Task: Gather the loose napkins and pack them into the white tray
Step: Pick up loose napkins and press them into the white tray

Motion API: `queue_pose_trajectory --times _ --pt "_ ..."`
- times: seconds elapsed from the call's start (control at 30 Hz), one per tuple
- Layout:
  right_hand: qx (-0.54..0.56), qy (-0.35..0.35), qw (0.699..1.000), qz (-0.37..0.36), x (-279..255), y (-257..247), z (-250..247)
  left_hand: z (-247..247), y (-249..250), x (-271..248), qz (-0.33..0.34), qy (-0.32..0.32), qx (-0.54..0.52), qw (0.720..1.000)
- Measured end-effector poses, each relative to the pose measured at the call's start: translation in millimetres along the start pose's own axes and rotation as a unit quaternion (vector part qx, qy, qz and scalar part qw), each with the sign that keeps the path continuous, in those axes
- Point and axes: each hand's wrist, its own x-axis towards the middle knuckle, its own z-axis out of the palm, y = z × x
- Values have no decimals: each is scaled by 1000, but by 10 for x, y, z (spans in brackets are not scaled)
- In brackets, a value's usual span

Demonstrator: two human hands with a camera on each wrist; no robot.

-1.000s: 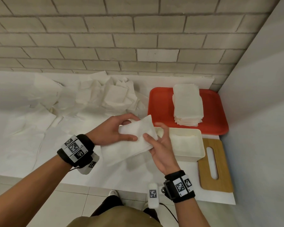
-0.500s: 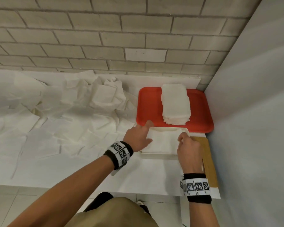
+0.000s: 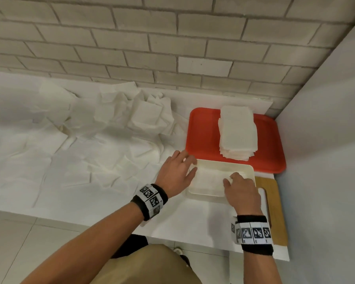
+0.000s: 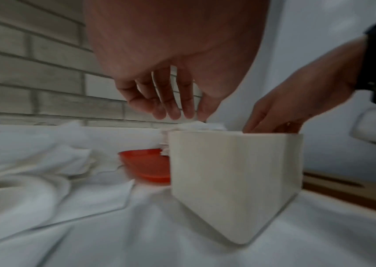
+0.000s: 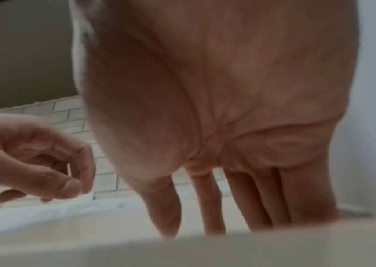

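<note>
- I see the white tray (image 3: 220, 194) on the table (image 3: 111, 203), at about 3 o'clock from the middle of the head view; napkins (image 3: 208, 179) lie flat inside it.
- My left hand (image 3: 177, 173) sits at the tray's 9 o'clock end. From the left wrist view its fingers (image 4: 173, 101) point down, spread and nearly straight, tips just above the tray's rim. They grip nothing that I can see.
- My right hand (image 3: 241, 191) is at the tray's 4 o'clock corner, fingers reaching down into the tray. From the right wrist view these fingers (image 5: 271, 198) are straight and close together, going in behind the near wall. Tips hidden; cannot tell whether they press the napkins.
- Loose napkins (image 3: 103, 144) are scattered and crumpled over the table from 9 to 11 o'clock of the tray, well apart from both hands.
- A red tray (image 3: 203, 136) touches or nearly touches the white tray at 12 o'clock. A neat stack of napkins (image 3: 237, 132) stands on its right half.
- A wooden board (image 3: 275, 210) lies flat at 3 o'clock of the white tray, just beside it, partly under my right wrist.
- Brick wall (image 3: 152, 48) runs behind the table at 12 o'clock.
- Wrist views are blurred; fine detail of the paper not readable.
</note>
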Motion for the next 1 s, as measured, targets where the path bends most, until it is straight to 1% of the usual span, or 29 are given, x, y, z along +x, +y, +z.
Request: queue_pose_trajectory --times 0.07,0.1,0.13,0.2,0.27,0.33,0.37,0.43,0.5,0.53,0.57,0.63,0.7,0.73,0.8,0.87,0.9,0.93,0.97,1.0 --pt "1 87 996 -28 -134 -155 -84 -180 -335 -57 -55 28 -22 998" --pt "23 122 991 -50 -221 -285 -118 -277 -560 -89 -83 28 -18 996" --pt "56 143 985 -76 -304 -436 -133 -366 -810 -129 -111 15 -4 994" --pt "119 156 971 -135 -418 -796 -95 -530 -1326 -240 -181 -37 50 981" --pt "159 151 956 -197 -435 -1199 23 -666 -1800 -408 -249 -97 94 959" --pt "170 123 949 -236 -324 -1605 197 -761 -2176 -582 -285 -132 87 946" --pt "167 96 952 -238 -225 -1797 296 -798 -2319 -656 -291 -143 74 943" --pt "156 37 964 -211 40 -2131 515 -851 -2513 -761 -281 -143 61 947" --pt "159 -4 972 -170 322 -2378 728 -916 -2635 -817 -257 -122 63 957" --pt "157 -7 975 -159 453 -2469 840 -960 -2678 -828 -246 -103 57 962" --pt "148 -1 977 -152 567 -2551 939 -1009 -2708 -828 -234 -77 40 968" --pt "113 33 983 -143 753 -2658 1132 -1156 -2729 -804 -207 -24 -16 978" --pt "99 65 984 -134 861 -2706 1259 -1391 -2679 -750 -189 31 -92 977" --pt "115 73 983 -125 897 -2709 1304 -1543 -2627 -710 -181 59 -134 973" --pt "156 89 978 -110 930 -2701 1365 -1862 -2511 -640 -171 121 -226 951" --pt "175 101 973 -109 936 -2689 1408 -2111 -2421 -581 -176 186 -330 909" --pt "171 103 974 -109 924 -2695 1410 -2165 -2416 -561 -187 208 -369 886" --pt "171 107 973 -110 922 -2702 1412 -2172 -2442 -551 -202 216 -397 869" --pt "179 113 971 -106 907 -2716 1386 -2140 -2495 -559 -215 209 -418 858" --pt "202 123 966 -108 889 -2733 1344 -2080 -2572 -582 -225 189 -431 853"
